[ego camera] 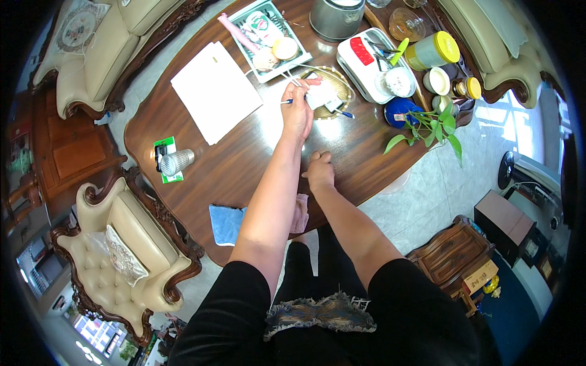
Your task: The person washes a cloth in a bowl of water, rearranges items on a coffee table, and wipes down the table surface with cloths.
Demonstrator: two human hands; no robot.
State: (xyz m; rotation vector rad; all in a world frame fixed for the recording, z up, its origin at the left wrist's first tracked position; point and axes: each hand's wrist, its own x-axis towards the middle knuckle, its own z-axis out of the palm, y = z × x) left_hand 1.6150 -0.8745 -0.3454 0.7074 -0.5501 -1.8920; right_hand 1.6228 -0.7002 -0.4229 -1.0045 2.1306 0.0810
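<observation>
My left hand (297, 110) grips a white cable (293, 81) above the polished wooden table (238, 169). A short blue-tipped end sticks out at its left side. Just right of its fingers, a white charger (322, 98) lies over a round woven basket (345, 78). A blue-and-white cable end (345, 114) rests at the basket's lower rim. Nearer to me, my right hand (320, 173) is loosely curled at the tabletop, with no object showing in it; its palm is hidden. Beyond the left hand stands a tray (300, 60) holding a pink item and several small containers.
White paper sheets (215, 94) lie on the left. A ribbed glass (177, 162) lies on a green packet (172, 177). Blue cloth (227, 224) and pink cloth (300, 214) are near me. A metal kettle (336, 20), white container (361, 55) and potted plant (439, 126) stand right.
</observation>
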